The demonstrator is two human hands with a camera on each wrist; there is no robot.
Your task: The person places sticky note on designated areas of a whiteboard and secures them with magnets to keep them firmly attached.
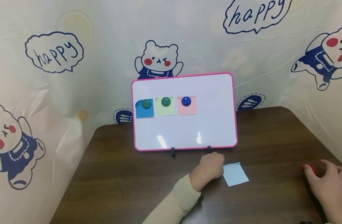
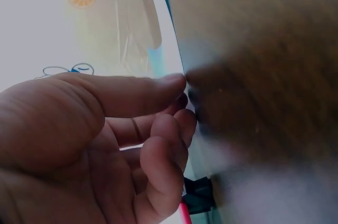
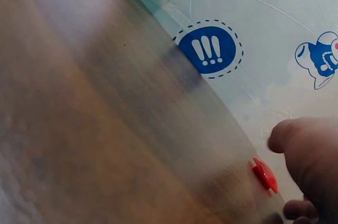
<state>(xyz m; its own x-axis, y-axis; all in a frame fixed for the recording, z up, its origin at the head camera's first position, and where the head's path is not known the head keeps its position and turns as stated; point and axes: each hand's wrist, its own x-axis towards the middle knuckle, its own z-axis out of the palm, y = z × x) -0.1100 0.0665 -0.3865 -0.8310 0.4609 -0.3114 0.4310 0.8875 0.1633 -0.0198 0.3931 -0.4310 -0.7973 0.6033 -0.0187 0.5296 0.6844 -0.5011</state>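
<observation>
My left hand [image 1: 210, 165] is at the left edge of a light blue sticky note [image 1: 236, 175] on the table. In the left wrist view its thumb and curled fingertips pinch the edge of the note [image 2: 168, 39], which bows up from the wood. Over at the right, my right hand [image 1: 331, 188] hovers around a red magnet [image 1: 312, 169], thumb and fingers spread to either side. The right wrist view shows the magnet [image 3: 266, 175] on the tabletop, with the thumb apart from it.
Behind the left hand a pink-framed whiteboard [image 1: 215, 127] stands on black feet [image 1: 173, 152]. It bears a blue note [image 1: 144, 112], a pale green note [image 1: 164, 111] and a pink note [image 1: 187, 110], each under a round magnet. A cartoon-printed curtain [image 1: 103, 84] surrounds the brown table [image 1: 109, 174].
</observation>
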